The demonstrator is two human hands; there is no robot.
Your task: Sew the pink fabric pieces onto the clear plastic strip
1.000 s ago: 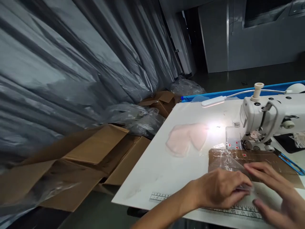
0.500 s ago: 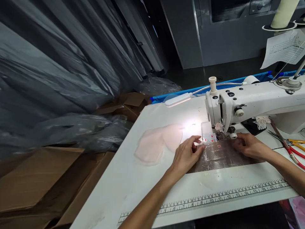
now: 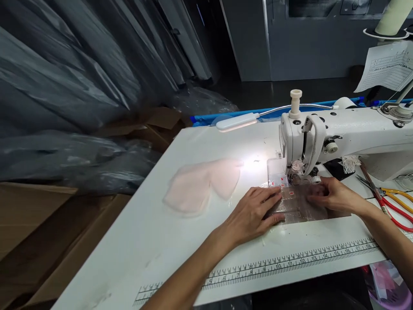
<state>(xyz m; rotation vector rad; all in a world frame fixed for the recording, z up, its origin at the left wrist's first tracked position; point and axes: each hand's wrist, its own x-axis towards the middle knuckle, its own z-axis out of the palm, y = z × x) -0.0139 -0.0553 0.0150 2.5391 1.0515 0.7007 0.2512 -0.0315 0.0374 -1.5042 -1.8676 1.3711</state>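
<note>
My left hand [image 3: 253,213] lies palm down with its fingers stretched out and apart. Its fingertips rest on the brownish, shiny, tape-covered bed plate [image 3: 298,206], left of the needle area. My right hand [image 3: 334,196] is closed, thumb and fingers together, just right of the presser foot; what lies between them is hidden. The white sewing machine [image 3: 364,131] stands over the plate, its lever handle [image 3: 315,140] in front of the head. Small red marks show on the plate under the tape. A sheer pale pink fabric piece [image 3: 190,189] lies flat to the left.
A lit white lamp [image 3: 237,122] hangs over the table [image 3: 135,245]. Red-handled scissors [image 3: 392,211] and a yellow-handled tool [image 3: 398,196] lie at the right. A ruler strip [image 3: 287,266] runs along the front edge. Cardboard boxes [image 3: 64,258] and plastic sheeting fill the left.
My left hand has gone from curled fingers to lying flatter on the plate. The machine's lever handle sits higher and more forward. The camera view has shifted slightly.
</note>
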